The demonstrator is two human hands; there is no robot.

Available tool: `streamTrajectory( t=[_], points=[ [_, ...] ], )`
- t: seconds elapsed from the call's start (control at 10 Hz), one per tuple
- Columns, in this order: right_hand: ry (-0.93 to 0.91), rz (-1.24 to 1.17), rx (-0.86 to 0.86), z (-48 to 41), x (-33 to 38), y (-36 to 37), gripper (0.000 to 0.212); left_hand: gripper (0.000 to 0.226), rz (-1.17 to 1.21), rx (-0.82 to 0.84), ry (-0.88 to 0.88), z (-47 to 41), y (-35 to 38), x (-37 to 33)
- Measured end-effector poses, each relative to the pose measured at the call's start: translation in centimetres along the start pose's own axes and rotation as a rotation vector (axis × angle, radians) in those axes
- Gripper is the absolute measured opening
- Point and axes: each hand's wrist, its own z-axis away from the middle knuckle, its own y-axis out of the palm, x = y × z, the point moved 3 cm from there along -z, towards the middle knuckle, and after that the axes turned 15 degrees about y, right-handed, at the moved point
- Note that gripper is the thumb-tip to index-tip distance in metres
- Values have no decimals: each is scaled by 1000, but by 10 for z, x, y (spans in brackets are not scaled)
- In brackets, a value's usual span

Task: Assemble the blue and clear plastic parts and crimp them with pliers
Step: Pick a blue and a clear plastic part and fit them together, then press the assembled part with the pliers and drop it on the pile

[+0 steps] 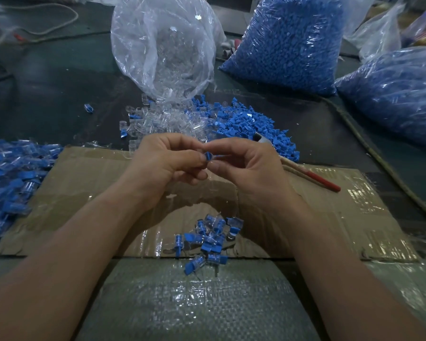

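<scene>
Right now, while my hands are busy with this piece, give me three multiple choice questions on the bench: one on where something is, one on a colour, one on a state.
1. Where do the pliers lie?
A. inside a bag
B. handles on the cardboard, beside the right hand
C. hanging from a hook

2. What colour are the parts in the tall bag at the back?
A. red
B. yellow
C. blue

3. What is the left hand doing?
A. pinching a small blue part together with the right hand
B. lying flat on the table
C. gripping the pliers

Answers: B, a red handle sticks out over the cardboard past the right hand; C, blue shows through the clear plastic; A, the fingertips of both hands meet on the part.
</scene>
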Motion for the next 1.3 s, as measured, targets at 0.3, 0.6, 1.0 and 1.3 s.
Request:
streamTrajectory(
  t=[0.3, 0.6, 1.0, 1.3],
  points=[
    [-139, 122, -112, 2, 2, -3, 34, 20, 31, 34, -45, 0, 4, -2],
    [-160, 143, -131, 3, 0, -3, 33, 19, 38, 48, -55, -1, 2, -1],
    [173, 574, -422, 0, -5, -49, 41, 17, 56, 2, -61, -3, -2, 2],
    [629, 730, -349, 4, -34, -97, 82, 19, 50, -7, -61, -4, -3, 3]
  ],
)
